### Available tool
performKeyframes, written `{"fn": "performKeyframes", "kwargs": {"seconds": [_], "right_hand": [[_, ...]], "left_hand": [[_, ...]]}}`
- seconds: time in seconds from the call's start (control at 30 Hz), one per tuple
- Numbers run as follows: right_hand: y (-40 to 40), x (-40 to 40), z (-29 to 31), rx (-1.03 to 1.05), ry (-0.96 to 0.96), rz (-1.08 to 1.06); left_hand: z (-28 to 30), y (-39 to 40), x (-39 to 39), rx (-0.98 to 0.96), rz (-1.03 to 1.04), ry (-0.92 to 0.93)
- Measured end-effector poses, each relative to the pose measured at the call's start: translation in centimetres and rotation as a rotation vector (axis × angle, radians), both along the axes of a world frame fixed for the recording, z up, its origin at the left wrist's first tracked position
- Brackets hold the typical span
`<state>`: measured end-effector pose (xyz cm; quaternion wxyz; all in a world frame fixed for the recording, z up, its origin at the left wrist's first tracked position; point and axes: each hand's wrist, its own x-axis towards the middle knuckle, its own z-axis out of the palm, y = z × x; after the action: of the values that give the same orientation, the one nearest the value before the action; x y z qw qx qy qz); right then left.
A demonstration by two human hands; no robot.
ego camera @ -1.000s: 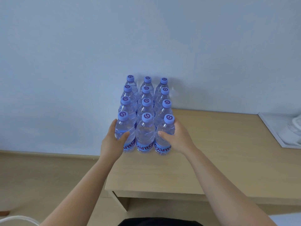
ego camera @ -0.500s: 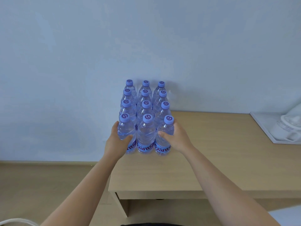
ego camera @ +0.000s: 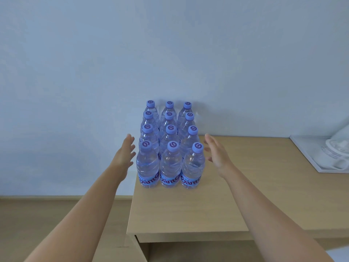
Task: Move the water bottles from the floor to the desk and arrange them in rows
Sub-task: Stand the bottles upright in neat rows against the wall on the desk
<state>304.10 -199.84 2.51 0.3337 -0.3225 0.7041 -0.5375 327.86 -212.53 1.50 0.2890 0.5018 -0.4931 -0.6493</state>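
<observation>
Several clear water bottles (ego camera: 171, 163) with purple caps stand upright in a tight block of three columns at the left end of the wooden desk (ego camera: 190, 208), reaching back to the wall. My left hand (ego camera: 125, 154) is open, fingers spread, just left of the block and apart from it. My right hand (ego camera: 217, 154) is open too, flat and a little to the right of the front right bottle (ego camera: 193, 167), not touching it.
A white tray (ego camera: 309, 154) carrying a white kettle-like object (ego camera: 338, 146) sits at the desk's far right. The desk's left edge lies right beside the bottles, with wooden floor (ego camera: 47, 214) below. A pale wall stands behind.
Both hands have let go of the front outer bottles and opened outward, away from the block. The view has tilted slightly.
</observation>
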Motion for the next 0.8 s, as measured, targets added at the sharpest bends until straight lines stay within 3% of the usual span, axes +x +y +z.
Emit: {"fn": "performKeyframes", "kwargs": {"seconds": [0.2,0.5,0.8], "right_hand": [[-1.4,0.2,0.8,0.114,-0.133,0.197],[-1.8,0.2,-0.4,0.099,-0.046,0.146],[-2.2,-1.2,-0.1,0.132,-0.127,0.092]], "left_hand": [[-0.5,-1.2,-1.4,0.052,-0.085,-0.031],[-1.5,-1.5,-1.3,0.021,-0.059,0.022],[-0.3,-4.1,-1.2,-0.029,-0.093,-0.203]]}}
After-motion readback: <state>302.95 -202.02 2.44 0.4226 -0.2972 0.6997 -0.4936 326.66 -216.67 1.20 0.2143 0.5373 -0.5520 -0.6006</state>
